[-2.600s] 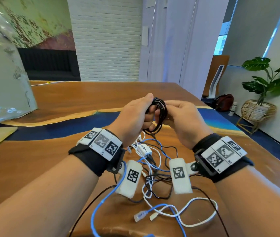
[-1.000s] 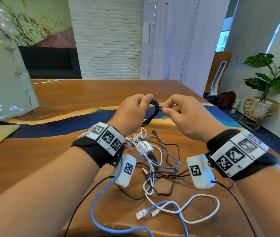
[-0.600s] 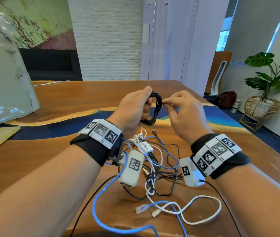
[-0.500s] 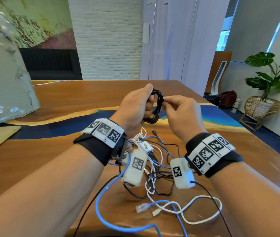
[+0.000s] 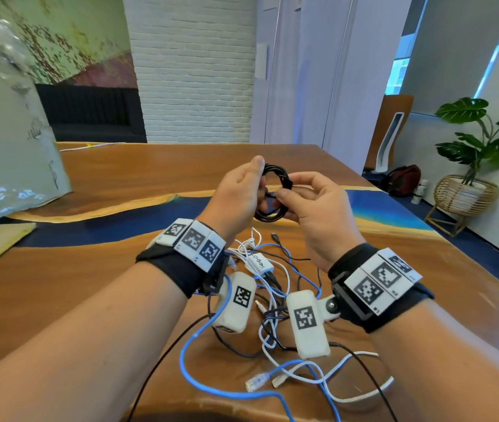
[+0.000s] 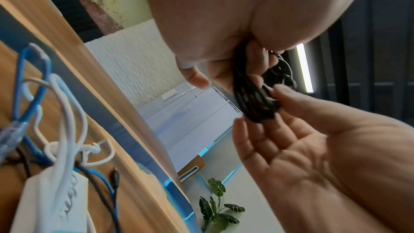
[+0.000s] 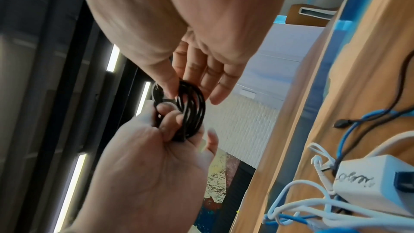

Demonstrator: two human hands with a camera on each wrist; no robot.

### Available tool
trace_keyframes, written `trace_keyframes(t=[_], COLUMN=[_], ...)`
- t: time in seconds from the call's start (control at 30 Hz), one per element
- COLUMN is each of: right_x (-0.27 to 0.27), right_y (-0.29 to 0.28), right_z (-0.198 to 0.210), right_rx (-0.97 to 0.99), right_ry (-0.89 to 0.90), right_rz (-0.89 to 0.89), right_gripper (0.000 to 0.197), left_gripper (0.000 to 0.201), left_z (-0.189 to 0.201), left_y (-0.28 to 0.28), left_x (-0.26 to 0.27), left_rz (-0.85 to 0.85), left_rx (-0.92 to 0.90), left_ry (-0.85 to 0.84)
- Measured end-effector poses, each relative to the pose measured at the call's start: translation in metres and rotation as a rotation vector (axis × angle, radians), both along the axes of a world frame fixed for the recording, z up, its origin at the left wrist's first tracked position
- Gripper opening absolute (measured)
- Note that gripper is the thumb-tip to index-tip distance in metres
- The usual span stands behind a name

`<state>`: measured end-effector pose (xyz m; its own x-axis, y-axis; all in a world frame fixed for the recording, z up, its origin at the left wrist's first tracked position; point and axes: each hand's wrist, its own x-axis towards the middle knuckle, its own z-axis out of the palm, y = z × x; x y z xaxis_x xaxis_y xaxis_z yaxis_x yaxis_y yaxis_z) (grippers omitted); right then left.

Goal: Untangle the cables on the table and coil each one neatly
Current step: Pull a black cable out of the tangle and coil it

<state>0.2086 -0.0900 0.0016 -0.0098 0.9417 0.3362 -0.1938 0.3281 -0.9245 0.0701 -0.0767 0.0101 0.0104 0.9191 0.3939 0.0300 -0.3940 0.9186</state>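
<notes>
A small black cable coil [image 5: 275, 175] is held up above the wooden table [image 5: 120, 269]. My left hand [image 5: 251, 187] grips its left side, fingers curled round the strands [image 7: 192, 109]. My right hand [image 5: 291, 190] pinches the right side, thumb on the near face and fingers behind, as the right wrist view shows [image 7: 179, 84]. In the left wrist view the coil [image 6: 253, 105] sits between both hands. Below my wrists lies a tangle: a blue network cable [image 5: 199, 336], a white cable [image 5: 333, 373], thin black cables [image 5: 291, 254] and a white adapter [image 5: 260, 263].
A large plastic-wrapped package [image 5: 8, 141] stands at the table's far left. The table's right edge [image 5: 455, 257] drops to a floor with a potted plant [image 5: 470, 166] and a dark bag [image 5: 400, 181]. Bare wood stretches beyond my hands.
A second ago my right hand pulled the cable's end out to the right; it has come back onto the coil. The coil now faces me more squarely. The tangle has not moved.
</notes>
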Motion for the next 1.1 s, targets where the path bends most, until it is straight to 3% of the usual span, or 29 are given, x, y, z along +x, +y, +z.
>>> trace_keyframes(t=[0.17,0.3,0.53,0.6,0.73,0.8,1.0,1.1], right_x=[-0.002,0.000,0.001,0.001,0.009,0.012,0.015,0.018], right_y=[0.000,0.004,0.003,0.004,0.009,0.012,0.016,0.018], right_z=[0.002,0.003,0.004,0.004,0.001,0.000,-0.005,-0.008], right_rx=[-0.091,-0.209,-0.269,-0.209,0.088,0.119,-0.109,-0.201], right_ry=[0.015,0.187,0.340,0.249,-0.325,-0.419,-0.162,-0.047], right_rz=[0.110,0.291,0.438,0.393,0.103,0.036,0.211,0.274], right_gripper=[0.019,0.014,0.019,0.020,0.038,0.040,0.037,0.046], left_gripper=[0.044,0.043,0.040,0.041,0.042,0.042,0.045,0.047], left_z=[-0.006,-0.006,-0.007,-0.006,0.000,0.002,-0.005,-0.007], left_y=[0.003,0.004,0.006,0.006,0.003,0.002,0.007,0.008], left_x=[-0.011,-0.014,-0.008,-0.008,-0.015,-0.015,-0.017,-0.019], left_rz=[0.069,0.049,0.017,0.022,0.071,0.067,0.048,0.045], left_rx=[-0.008,-0.015,-0.038,-0.033,0.006,0.023,-0.050,-0.061], left_ry=[0.048,0.032,0.014,-0.005,0.047,0.062,-0.019,-0.037])
